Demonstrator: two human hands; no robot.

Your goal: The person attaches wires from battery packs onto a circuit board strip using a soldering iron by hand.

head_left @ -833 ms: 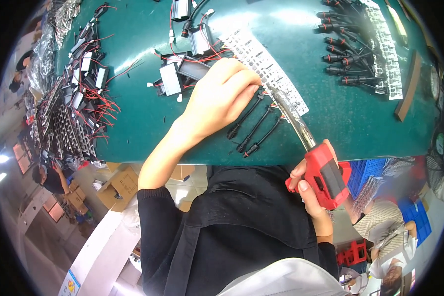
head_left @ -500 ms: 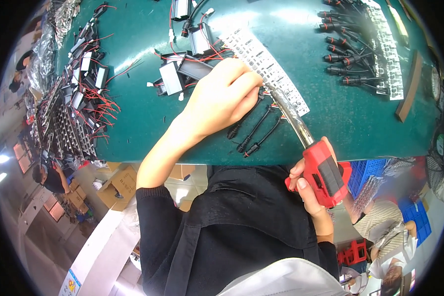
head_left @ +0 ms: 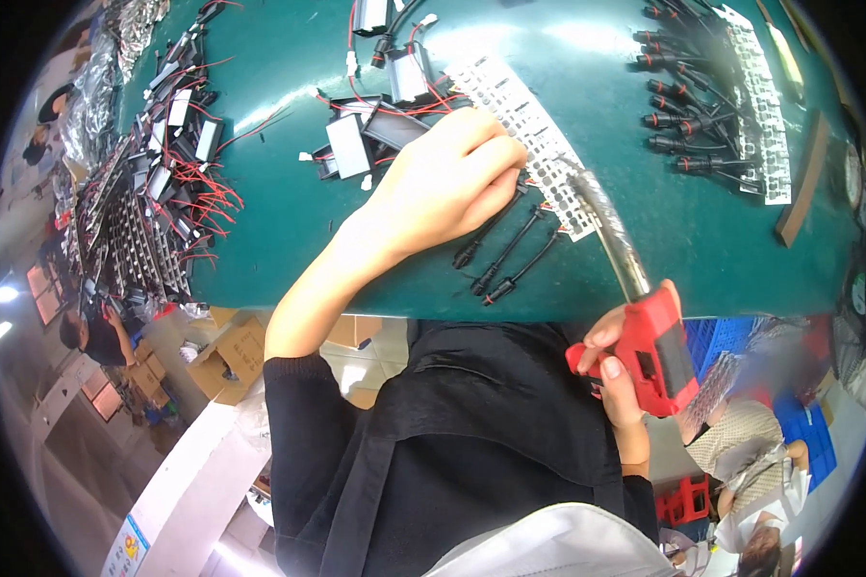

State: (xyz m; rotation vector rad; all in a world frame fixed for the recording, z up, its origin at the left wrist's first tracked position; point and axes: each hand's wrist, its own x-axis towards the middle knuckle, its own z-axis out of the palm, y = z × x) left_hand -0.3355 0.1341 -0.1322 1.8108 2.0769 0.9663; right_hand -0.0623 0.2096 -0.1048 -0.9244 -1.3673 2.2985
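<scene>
My right hand (head_left: 618, 373) grips a red and black soldering gun (head_left: 662, 348). Its long metal barrel (head_left: 618, 240) points up and left, with the tip over the lower part of a white circuit board panel (head_left: 515, 108). At the panel's left edge my left hand (head_left: 443, 188) is closed, fingers bent together; whatever they pinch is hidden behind the knuckles. Just below that hand lie short black cables (head_left: 516, 258) with round connectors, their wire ends toward the panel's edge.
Black housings (head_left: 348, 144) with red wires lie left of the panel. At far left are a heap of dark strips (head_left: 130, 240) and more wired housings (head_left: 178, 115). On the right, a second panel (head_left: 765, 115) has several black cables (head_left: 678, 120) along it, beside a brown bar (head_left: 803, 183).
The soldering gun has shifted right, its tip drawing away from my left fingertips. My left hand stays closed at the panel's edge. The whole view has shifted slightly.
</scene>
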